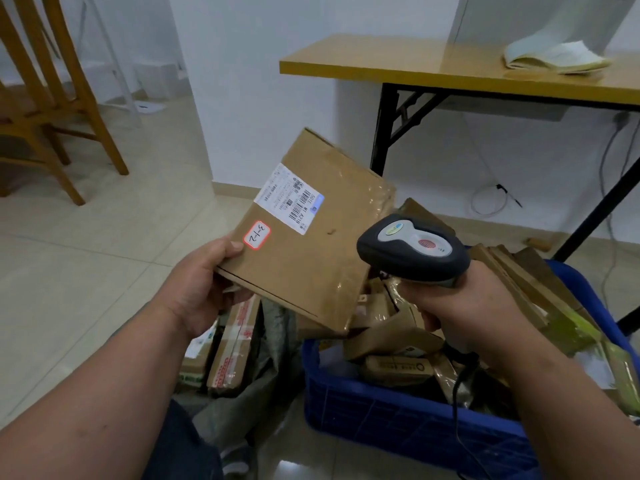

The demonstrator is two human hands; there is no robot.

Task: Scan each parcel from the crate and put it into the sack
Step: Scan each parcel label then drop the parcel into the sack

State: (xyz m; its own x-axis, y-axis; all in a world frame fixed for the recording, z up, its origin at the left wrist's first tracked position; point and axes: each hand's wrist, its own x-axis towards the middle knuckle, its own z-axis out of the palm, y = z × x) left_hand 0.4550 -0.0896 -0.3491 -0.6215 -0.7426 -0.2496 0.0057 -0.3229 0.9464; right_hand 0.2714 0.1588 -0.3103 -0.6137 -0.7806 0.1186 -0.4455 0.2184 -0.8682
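My left hand point(199, 289) grips the near left corner of a flat brown cardboard parcel point(311, 244), thumb on top beside a red-bordered sticker. A white barcode label faces up on it. My right hand point(464, 306) holds a grey handheld scanner point(414, 252) by its handle, its head close to the parcel's right side. Below the scanner stands a blue plastic crate point(398, 407) with several cardboard parcels inside. A grey woven sack point(263, 393) lies open to the crate's left, under the held parcel, with boxes in it.
A folding table point(415, 69) with black legs stands behind the crate, an open booklet point(554, 58) on top. A wooden chair point(52, 98) is at the far left. Cables point(495, 199) trail on the tiled floor by the wall.
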